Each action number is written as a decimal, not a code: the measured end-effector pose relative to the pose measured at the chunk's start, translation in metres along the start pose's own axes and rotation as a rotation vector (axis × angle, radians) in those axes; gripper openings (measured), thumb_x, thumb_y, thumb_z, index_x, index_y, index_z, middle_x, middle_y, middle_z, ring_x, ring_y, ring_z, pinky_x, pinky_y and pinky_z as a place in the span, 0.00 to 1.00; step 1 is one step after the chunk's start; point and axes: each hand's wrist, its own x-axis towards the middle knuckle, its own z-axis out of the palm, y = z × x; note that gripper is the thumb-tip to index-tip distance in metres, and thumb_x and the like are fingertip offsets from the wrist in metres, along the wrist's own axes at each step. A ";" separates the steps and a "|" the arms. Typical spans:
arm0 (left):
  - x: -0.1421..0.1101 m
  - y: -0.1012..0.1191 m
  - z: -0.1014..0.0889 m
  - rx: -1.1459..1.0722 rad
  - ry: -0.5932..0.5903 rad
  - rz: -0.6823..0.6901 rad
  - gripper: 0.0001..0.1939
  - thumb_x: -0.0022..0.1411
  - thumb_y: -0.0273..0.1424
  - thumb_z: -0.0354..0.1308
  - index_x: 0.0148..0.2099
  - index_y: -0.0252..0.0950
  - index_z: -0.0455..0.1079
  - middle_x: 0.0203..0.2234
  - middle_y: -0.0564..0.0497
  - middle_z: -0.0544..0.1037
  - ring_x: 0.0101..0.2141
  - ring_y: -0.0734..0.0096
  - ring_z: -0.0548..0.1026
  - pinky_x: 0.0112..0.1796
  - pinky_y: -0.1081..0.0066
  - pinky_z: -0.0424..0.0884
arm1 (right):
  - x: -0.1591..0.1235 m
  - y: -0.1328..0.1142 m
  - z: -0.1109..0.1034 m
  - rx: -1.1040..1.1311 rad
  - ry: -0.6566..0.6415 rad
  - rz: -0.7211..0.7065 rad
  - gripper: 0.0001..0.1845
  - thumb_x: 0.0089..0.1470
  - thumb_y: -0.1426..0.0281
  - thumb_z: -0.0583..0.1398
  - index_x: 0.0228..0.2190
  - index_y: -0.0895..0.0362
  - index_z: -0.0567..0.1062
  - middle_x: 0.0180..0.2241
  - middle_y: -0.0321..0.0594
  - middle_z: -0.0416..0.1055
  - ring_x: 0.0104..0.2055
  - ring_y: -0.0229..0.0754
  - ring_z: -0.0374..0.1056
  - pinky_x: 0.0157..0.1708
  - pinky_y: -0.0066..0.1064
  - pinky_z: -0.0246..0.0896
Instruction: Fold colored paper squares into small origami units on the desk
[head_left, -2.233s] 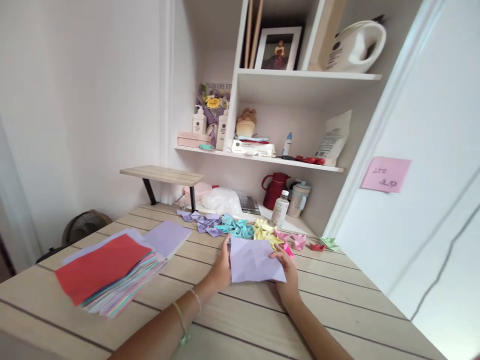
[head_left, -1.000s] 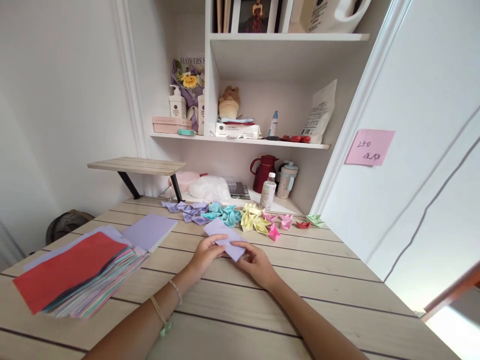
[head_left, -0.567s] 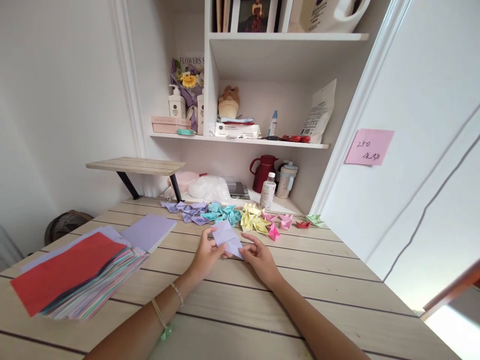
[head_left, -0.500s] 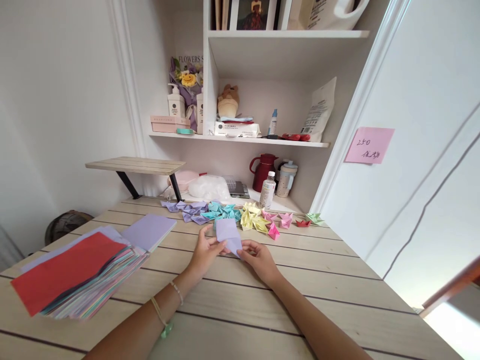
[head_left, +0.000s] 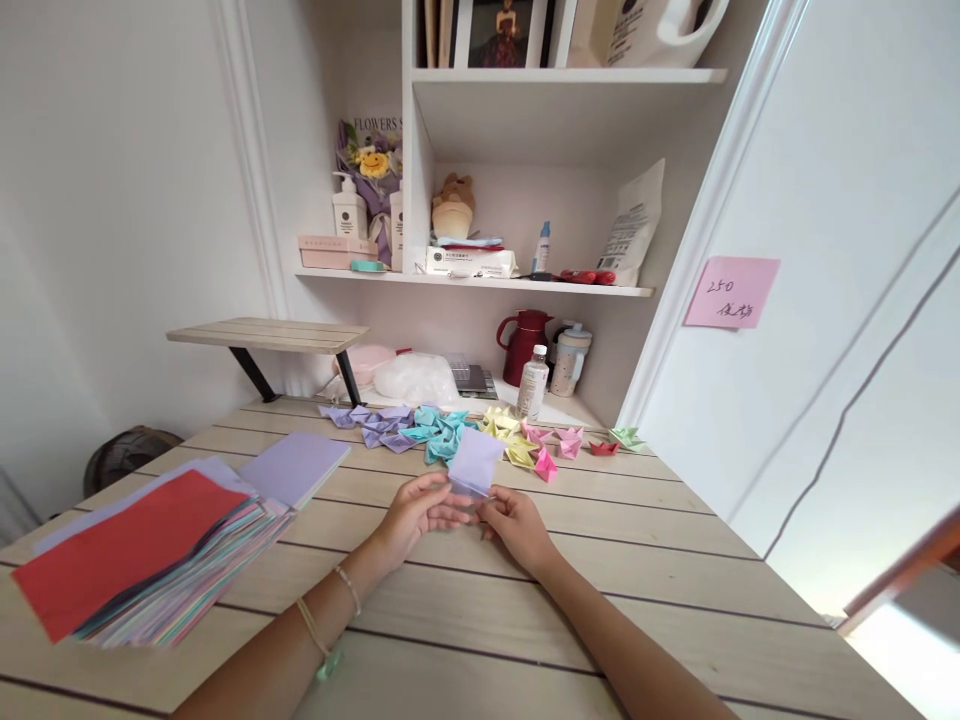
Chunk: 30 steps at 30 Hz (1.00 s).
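The folded lilac paper sheet (head_left: 478, 458) is held up above the front of the desk (head_left: 637, 600), hiding part of the row of origami behind it. The left hand (head_left: 420, 515) has its thumb and forefinger at the sheet's lower left corner, its other fingers loosely spread below; the right hand (head_left: 514, 522) is narrow, pinching the lower right corner.

Behind the sheet, the origami runs from left to right by colour: lilac pieces (head_left: 386, 428), turquoise pieces (head_left: 439, 436), yellow pieces (head_left: 519, 452), pink pieces (head_left: 570, 442), 1 red paper boat (head_left: 604, 449) and 1 pale green piece (head_left: 627, 438). A clear plastic bottle (head_left: 532, 388) with a white cap stands upright just behind the yellow ones, overlapping a dark red jug (head_left: 520, 345). Beside the jug is a tumbler (head_left: 571, 358) with a looped handle; farther left lies a crumpled, translucent plastic bag (head_left: 415, 378).

Well left of the hands, a red sheet (head_left: 127, 548) tops a fanned stack of multicoloured paper (head_left: 191, 588), next to a flat lilac pad (head_left: 296, 466). The desk is pale, wood-grained planks with dark seams. A wooden riser (head_left: 266, 336) with black legs stands at its back left. 2 bracelets circle the left wrist: 1 beaded (head_left: 349, 592), 1 cord (head_left: 313, 628).
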 end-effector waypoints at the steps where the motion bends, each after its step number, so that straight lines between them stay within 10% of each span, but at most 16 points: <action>1: 0.000 0.001 0.000 -0.015 0.009 0.012 0.17 0.48 0.38 0.62 0.37 0.33 0.66 0.29 0.43 0.79 0.27 0.64 0.78 0.31 0.67 0.71 | 0.000 -0.001 -0.001 -0.017 0.006 -0.009 0.13 0.45 0.60 0.59 0.27 0.57 0.72 0.20 0.35 0.71 0.18 0.37 0.63 0.20 0.27 0.59; 5: 0.003 -0.001 -0.001 0.038 0.148 0.111 0.15 0.44 0.37 0.65 0.28 0.30 0.71 0.23 0.46 0.78 0.26 0.66 0.76 0.32 0.68 0.72 | -0.001 -0.007 -0.003 -0.089 0.030 -0.093 0.10 0.42 0.65 0.61 0.29 0.57 0.73 0.28 0.39 0.74 0.26 0.42 0.67 0.26 0.30 0.62; 11: 0.011 -0.004 -0.008 0.176 0.299 0.182 0.13 0.40 0.34 0.67 0.28 0.30 0.74 0.24 0.47 0.78 0.27 0.66 0.75 0.31 0.69 0.72 | -0.004 -0.010 0.000 0.020 -0.015 -0.134 0.51 0.36 0.73 0.64 0.59 0.54 0.45 0.28 0.34 0.71 0.24 0.37 0.65 0.23 0.26 0.59; 19: 0.010 -0.006 -0.007 0.196 0.223 0.136 0.15 0.42 0.35 0.65 0.33 0.30 0.74 0.28 0.46 0.79 0.30 0.65 0.76 0.35 0.68 0.71 | -0.001 -0.005 -0.002 -0.111 0.003 -0.130 0.17 0.40 0.65 0.64 0.36 0.55 0.76 0.37 0.40 0.73 0.32 0.41 0.67 0.31 0.30 0.61; 30: 0.013 -0.015 -0.011 0.325 0.139 0.138 0.15 0.40 0.33 0.67 0.32 0.30 0.72 0.26 0.47 0.78 0.28 0.69 0.75 0.32 0.72 0.69 | 0.005 0.001 -0.005 0.210 0.135 0.063 0.20 0.38 0.55 0.64 0.28 0.57 0.70 0.20 0.35 0.71 0.21 0.37 0.65 0.22 0.28 0.58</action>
